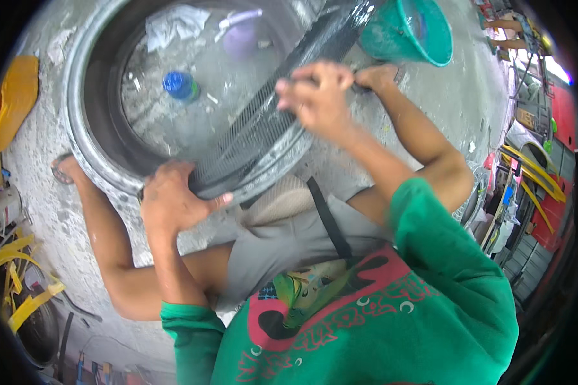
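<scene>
A large, dusty grey tyre (97, 142) lies in front of me between my bare legs. A long dark ribbed strip (244, 128), glossy on top, runs diagonally from its near edge past the upper right of its opening. My left hand (176, 199) grips the tyre's near rim beside the strip's lower end, thumb stretched to the right. My right hand (315, 96) is at the strip farther up, fingers curled and slightly blurred; what they hold, if anything, I cannot make out.
Inside the ring are a blue bottle (178, 85), a white cloth (173, 25) and a purple object (241, 38). A teal bucket (433, 35) stands upper right. Yellow parts (11, 106) lie left. Cluttered racks (526, 186) line the right, with another person's legs (504, 29) above.
</scene>
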Demonstrator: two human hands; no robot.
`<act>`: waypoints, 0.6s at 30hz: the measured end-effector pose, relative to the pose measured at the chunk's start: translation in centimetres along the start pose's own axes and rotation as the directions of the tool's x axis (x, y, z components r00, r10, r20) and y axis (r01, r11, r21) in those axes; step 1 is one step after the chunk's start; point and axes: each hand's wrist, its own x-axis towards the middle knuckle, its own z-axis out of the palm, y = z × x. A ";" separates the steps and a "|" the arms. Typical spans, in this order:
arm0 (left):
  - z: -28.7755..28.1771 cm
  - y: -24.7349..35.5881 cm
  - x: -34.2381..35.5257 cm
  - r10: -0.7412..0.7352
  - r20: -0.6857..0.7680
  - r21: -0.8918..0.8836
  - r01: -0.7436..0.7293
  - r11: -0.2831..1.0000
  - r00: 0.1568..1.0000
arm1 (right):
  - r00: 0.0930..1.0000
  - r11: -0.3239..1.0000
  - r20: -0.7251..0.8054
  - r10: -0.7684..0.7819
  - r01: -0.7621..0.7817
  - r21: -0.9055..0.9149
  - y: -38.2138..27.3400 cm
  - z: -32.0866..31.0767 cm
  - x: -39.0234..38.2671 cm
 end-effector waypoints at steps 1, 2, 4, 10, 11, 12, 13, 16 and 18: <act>0.0 -0.1 0.0 0.024 -0.050 0.011 -0.023 1.000 0.998 | 0.994 0.990 0.027 -0.106 0.108 -0.089 3.0 -0.7 1.5; -0.1 -0.2 0.1 0.046 -0.097 0.027 -0.044 0.999 0.994 | 0.988 0.988 0.014 0.151 -0.151 -0.035 5.7 -1.0 2.7; -0.5 0.0 0.1 0.017 -0.075 0.010 -0.016 1.000 0.997 | 0.978 0.975 0.000 0.210 -0.210 -0.080 8.5 -3.7 6.5; -0.3 0.1 0.4 0.020 -0.023 -0.032 -0.021 0.999 1.000 | 0.983 0.951 0.149 -0.110 0.061 0.302 -3.0 0.5 0.5; 0.3 -0.2 0.2 0.037 -0.052 -0.016 -0.038 0.999 0.998 | 0.983 0.951 0.150 -0.110 0.060 0.304 -3.1 0.2 0.8; 0.5 -0.4 0.3 0.034 -0.050 -0.017 -0.035 0.999 0.998 | 0.966 0.953 0.201 -0.161 0.100 0.285 -3.1 -0.2 1.6; 0.6 -0.5 0.4 0.072 -0.103 0.008 -0.071 0.997 0.992 | 0.944 0.953 0.256 -0.208 0.136 0.272 -3.2 -0.7 2.3; 0.5 -0.3 0.0 0.095 -0.174 0.088 -0.081 0.993 0.980 | 0.976 0.931 0.216 -0.020 -0.061 0.361 7.3 -2.4 4.9; -0.6 0.8 0.5 0.075 -0.103 0.043 -0.071 0.997 0.992 | 0.980 0.981 0.167 0.111 -0.136 0.141 7.1 -5.0 5.8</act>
